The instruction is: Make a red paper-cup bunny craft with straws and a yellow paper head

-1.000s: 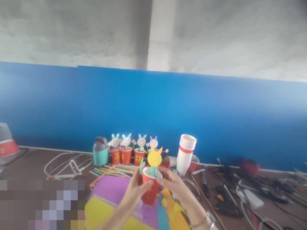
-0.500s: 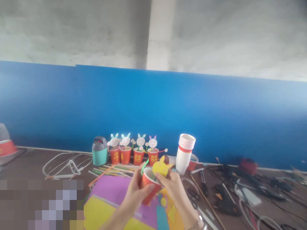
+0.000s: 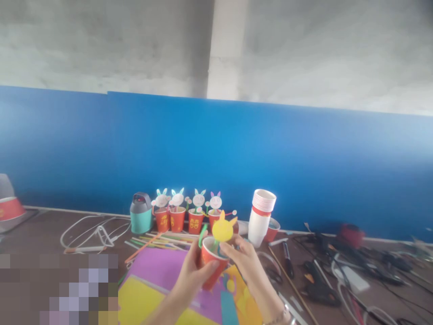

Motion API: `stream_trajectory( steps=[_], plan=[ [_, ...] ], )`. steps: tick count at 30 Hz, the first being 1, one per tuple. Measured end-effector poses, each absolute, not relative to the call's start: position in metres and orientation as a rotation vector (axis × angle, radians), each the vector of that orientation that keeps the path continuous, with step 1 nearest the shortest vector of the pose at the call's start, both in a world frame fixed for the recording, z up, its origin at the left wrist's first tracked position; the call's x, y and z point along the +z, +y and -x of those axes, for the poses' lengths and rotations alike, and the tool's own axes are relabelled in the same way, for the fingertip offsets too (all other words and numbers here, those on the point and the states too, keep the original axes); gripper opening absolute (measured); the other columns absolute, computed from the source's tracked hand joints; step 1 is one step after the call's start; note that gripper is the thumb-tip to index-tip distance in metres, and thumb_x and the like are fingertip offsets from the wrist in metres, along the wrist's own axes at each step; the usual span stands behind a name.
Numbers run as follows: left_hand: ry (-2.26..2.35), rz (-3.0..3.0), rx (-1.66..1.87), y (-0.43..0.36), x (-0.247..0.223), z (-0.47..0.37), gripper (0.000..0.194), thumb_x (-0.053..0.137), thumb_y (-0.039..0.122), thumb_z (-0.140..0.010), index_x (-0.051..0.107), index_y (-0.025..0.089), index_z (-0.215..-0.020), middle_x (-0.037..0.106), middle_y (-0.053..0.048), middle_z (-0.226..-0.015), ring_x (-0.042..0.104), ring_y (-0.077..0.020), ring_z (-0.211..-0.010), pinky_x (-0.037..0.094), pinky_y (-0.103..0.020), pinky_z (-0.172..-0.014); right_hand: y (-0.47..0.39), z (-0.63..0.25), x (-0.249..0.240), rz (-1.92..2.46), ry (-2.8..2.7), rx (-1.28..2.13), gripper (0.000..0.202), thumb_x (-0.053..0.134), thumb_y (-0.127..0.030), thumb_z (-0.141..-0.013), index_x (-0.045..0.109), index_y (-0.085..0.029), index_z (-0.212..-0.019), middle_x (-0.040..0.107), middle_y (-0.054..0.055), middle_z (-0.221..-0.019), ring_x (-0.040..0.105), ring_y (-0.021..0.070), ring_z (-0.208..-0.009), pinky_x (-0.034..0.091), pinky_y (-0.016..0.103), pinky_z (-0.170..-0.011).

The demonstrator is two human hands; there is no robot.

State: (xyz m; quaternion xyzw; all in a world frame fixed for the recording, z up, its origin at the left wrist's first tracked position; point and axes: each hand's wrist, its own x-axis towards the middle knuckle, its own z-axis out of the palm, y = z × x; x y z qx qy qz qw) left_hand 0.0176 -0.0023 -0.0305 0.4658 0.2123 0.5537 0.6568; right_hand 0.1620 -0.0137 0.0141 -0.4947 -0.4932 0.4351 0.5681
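A red paper cup (image 3: 213, 276) with a white rim is held tilted in my left hand (image 3: 191, 275), the thumb across its front and the fingers round its far left side. Above the opening stands a yellow paper rabbit head (image 3: 222, 229) with two pointed ears. A green strip (image 3: 202, 234) curves up from the rim at the left. My right hand (image 3: 241, 255) is closed at the cup's right rim, just below the head. A small blue bit shows by its thumb; what these fingers pinch is hidden.
Several finished rabbit-head cups (image 3: 195, 221) stand at the back beside a teal container (image 3: 141, 216). A stack of white cups (image 3: 260, 221) rises right of them. Purple paper (image 3: 158, 262), yellow paper (image 3: 142, 298) and colored sticks (image 3: 162, 240) lie near my hands. A glue gun (image 3: 320, 286) and cables are at right.
The yellow rabbit head has gone from tilted under my right fingers to upright above the cup. My right hand has shifted slightly down to the rim. My left hand keeps its hold.
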Motion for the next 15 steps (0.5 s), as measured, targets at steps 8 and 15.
stream_trajectory(
  steps=[8, 15],
  plan=[
    [0.533, -0.99, 1.321, -0.002, -0.029, -0.016, 0.079, 0.079, 0.038, -0.069, 0.042, 0.027, -0.139, 0.058, -0.012, -0.132, 0.051, -0.0325, -0.123, 0.043, -0.041, -0.1, -0.018, -0.169, 0.015, 1.147, -1.262, 1.211, 0.047, 0.076, -0.037, -0.066, 0.067, -0.021, -0.109, 0.072, 0.006, -0.106, 0.066, 0.0246, -0.099, 0.054, 0.033, -0.08],
    [0.685, -0.926, 1.366, 0.005, -0.035, -0.008, 0.053, 0.07, 0.044, -0.077, 0.059, 0.025, -0.126, 0.056, -0.008, -0.137, 0.045, -0.0298, -0.13, 0.04, -0.037, -0.105, -0.003, -0.172, -0.002, 1.19, -1.285, 1.278, 0.045, 0.077, -0.032, -0.061, 0.07, -0.017, -0.103, 0.073, 0.008, -0.102, 0.068, 0.0261, -0.09, 0.053, 0.037, -0.08]
  ],
)
